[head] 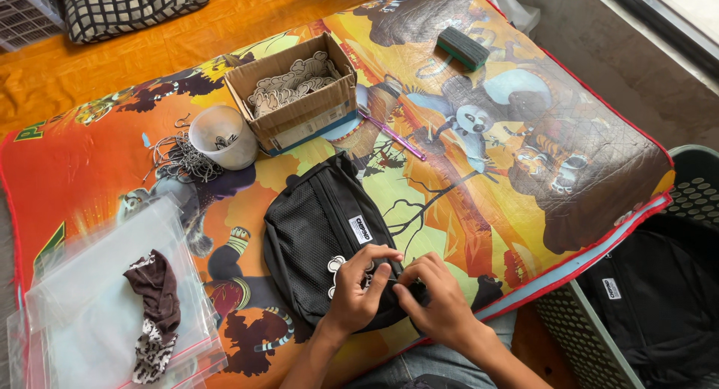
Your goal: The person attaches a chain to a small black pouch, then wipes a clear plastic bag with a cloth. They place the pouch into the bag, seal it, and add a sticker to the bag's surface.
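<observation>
both hands pinch at the near end of a black pouch

the left hand rests on the near end of the black pouch, fingers curled, thumb and forefinger closed on something small at the pouch's edge; what exactly it grips is too small to tell. the right hand meets it from the other side, fingertips pressed together at the same spot, so the two hands touch above the pouch's near right corner. a pale paw-shaped tag shows just beside the left hand's knuckles, lying on the pouch.

the pouch lies under and ahead of the hands, stretching away from the person on a bright cartoon-printed mat. beyond it stands an open cardboard box filled with pale cut-out tags, with a white cup and a heap of thin cords to its left. a purple pen lies to the right of the box, and a dark green block sits farther off. near the left edge, clear plastic bags are stacked with a dark patterned cloth on top.
</observation>
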